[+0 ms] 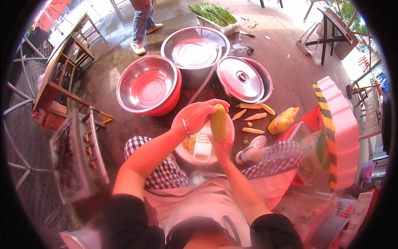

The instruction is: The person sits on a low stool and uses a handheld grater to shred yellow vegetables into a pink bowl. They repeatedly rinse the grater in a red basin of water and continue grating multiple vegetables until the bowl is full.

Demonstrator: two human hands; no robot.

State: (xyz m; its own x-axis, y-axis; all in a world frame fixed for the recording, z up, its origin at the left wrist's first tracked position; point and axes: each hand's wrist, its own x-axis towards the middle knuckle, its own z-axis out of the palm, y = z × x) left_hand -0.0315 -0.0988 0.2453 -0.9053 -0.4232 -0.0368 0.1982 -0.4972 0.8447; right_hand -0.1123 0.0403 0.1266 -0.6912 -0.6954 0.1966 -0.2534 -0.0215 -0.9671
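Between my hands a thick green-yellow vegetable [219, 123], perhaps a cucumber or zucchini, is held nearly upright. My left hand [199, 116], with a bracelet at its wrist, wraps over its upper end. Around the lower end, my right hand [224, 144] supports it. Just beneath, a white hand grater [203, 144] with a handle slot lies across a pale basin [178, 123] on the floor between my legs. Thin vegetable shreds [188, 142] show in the basin beside the grater; the rest of its contents is covered by my arms and the grater.
Steel bowl [149, 88], large steel basin [196, 51] with a hose [206, 79], and lidded pot [242, 77] stand ahead. Pale elongated vegetables [255, 116] and a yellow plastic bottle [283, 120] lie right. Burner stand [77, 155] is left. Beyond, a person [141, 25] stands near greens [214, 14].
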